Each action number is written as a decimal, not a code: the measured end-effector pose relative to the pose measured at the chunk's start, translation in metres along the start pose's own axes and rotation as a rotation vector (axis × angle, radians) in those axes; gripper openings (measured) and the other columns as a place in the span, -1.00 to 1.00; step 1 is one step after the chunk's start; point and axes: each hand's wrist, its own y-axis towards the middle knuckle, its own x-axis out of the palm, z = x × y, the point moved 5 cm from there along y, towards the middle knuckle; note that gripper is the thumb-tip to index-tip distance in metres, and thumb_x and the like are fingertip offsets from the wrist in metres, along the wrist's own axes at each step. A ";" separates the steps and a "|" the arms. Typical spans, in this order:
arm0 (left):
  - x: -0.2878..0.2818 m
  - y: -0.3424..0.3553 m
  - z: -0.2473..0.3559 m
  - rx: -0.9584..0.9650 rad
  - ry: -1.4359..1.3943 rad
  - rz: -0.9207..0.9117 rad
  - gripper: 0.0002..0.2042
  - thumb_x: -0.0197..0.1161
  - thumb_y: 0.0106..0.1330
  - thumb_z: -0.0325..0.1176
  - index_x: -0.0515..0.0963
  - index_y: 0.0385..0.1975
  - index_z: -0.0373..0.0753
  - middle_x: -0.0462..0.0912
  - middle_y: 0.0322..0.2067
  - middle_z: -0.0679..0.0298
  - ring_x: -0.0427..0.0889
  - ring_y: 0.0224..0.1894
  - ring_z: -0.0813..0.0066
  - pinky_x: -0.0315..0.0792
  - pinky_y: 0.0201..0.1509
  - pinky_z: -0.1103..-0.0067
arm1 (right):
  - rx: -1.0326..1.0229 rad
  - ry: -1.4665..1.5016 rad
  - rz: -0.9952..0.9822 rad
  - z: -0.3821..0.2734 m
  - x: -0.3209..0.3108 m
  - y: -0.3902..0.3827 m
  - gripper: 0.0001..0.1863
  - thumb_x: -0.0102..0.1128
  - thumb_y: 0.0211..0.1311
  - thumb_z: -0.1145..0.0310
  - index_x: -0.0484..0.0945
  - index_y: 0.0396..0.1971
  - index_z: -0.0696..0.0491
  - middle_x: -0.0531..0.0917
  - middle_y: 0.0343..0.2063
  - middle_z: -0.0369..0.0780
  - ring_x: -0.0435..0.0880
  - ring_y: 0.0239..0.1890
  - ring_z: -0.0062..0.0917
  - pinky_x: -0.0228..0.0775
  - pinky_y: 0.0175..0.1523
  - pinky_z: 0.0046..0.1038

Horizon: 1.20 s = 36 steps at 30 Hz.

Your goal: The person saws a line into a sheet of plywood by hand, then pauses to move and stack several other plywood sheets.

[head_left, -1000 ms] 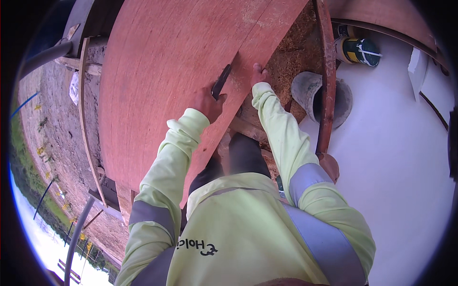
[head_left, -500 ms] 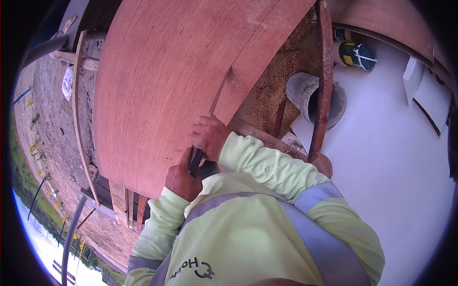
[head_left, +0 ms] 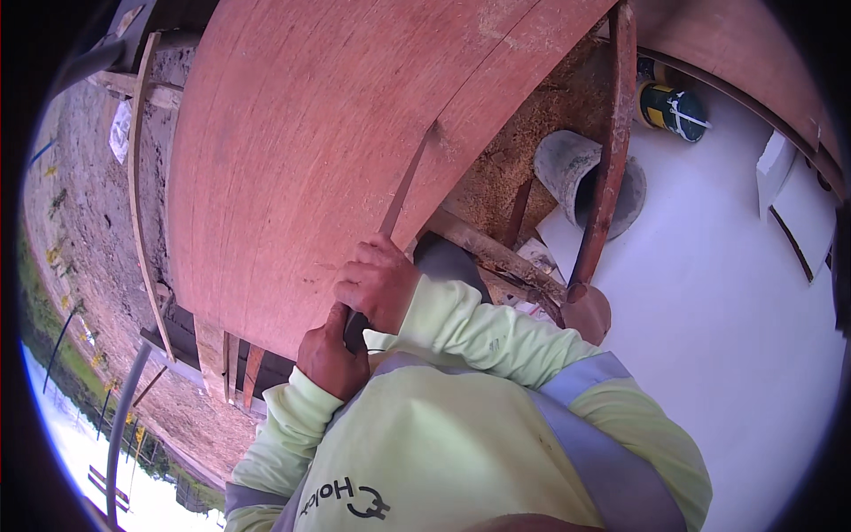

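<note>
A handsaw (head_left: 406,191) stands with its blade in a cut line that runs up the reddish plywood sheet (head_left: 292,168). Both my hands are closed around its dark handle near my body. My left hand (head_left: 332,359) grips the rear of the handle. Just ahead of it, my right hand (head_left: 379,282) wraps the front part, by the start of the blade. The blade's tip end meets the wood, and part of the blade may be hidden in the cut. Sawdust lies scattered along the cut.
Right of the sheet are a reddish curved bar (head_left: 612,151), a grey bucket (head_left: 589,182) lying on its side, and a dark green can (head_left: 674,111). Timber pieces (head_left: 496,244) and sawdust lie beneath. At left a wooden strip (head_left: 137,177) borders rough ground.
Both hands have drawn the saw back toward my body, so more of its blade shows above the plywood. The view has shifted slightly.
</note>
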 end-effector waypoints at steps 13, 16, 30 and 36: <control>0.011 0.019 -0.016 0.372 -0.301 0.040 -0.26 0.29 0.03 -0.50 0.17 0.29 -0.40 0.64 -0.20 -0.15 0.69 -0.20 -0.06 0.55 -0.13 0.35 | 0.031 0.088 0.060 0.064 -0.006 -0.013 -0.80 0.34 -0.27 0.18 0.57 -0.56 -0.12 0.48 -0.54 -0.39 0.46 -0.22 -0.43 0.14 -0.05 -0.27; -0.004 -0.017 -0.004 0.171 -0.194 -0.049 -0.25 0.28 0.06 -0.50 0.14 0.32 -0.36 0.65 -0.37 -0.14 0.69 -0.35 -0.10 0.57 -0.26 0.27 | -0.005 0.023 0.118 0.012 -0.006 -0.012 -0.87 0.24 -0.24 0.24 0.49 -0.63 -0.13 0.44 -0.55 -0.43 0.46 -0.24 -0.47 0.14 -0.04 -0.29; -0.004 -0.007 -0.018 0.035 -0.136 -0.082 -0.29 0.33 0.01 -0.51 0.24 0.26 -0.28 0.67 -0.29 -0.11 0.70 -0.23 -0.07 0.59 -0.14 0.26 | -0.023 0.010 0.034 0.019 0.015 -0.014 -0.79 0.36 -0.25 0.16 0.57 -0.56 -0.12 0.51 -0.49 -0.40 0.47 -0.25 -0.42 0.17 -0.05 -0.28; 0.019 0.129 0.026 0.188 -0.060 0.018 -0.41 0.10 0.05 -0.60 0.28 0.19 -0.21 0.62 -0.43 -0.13 0.64 -0.39 -0.18 0.49 -0.35 0.19 | 0.182 -0.013 0.037 0.141 -0.019 0.008 -0.71 0.50 -0.41 0.16 0.58 -0.61 -0.14 0.55 -0.50 -0.39 0.47 -0.22 -0.37 0.20 -0.04 -0.22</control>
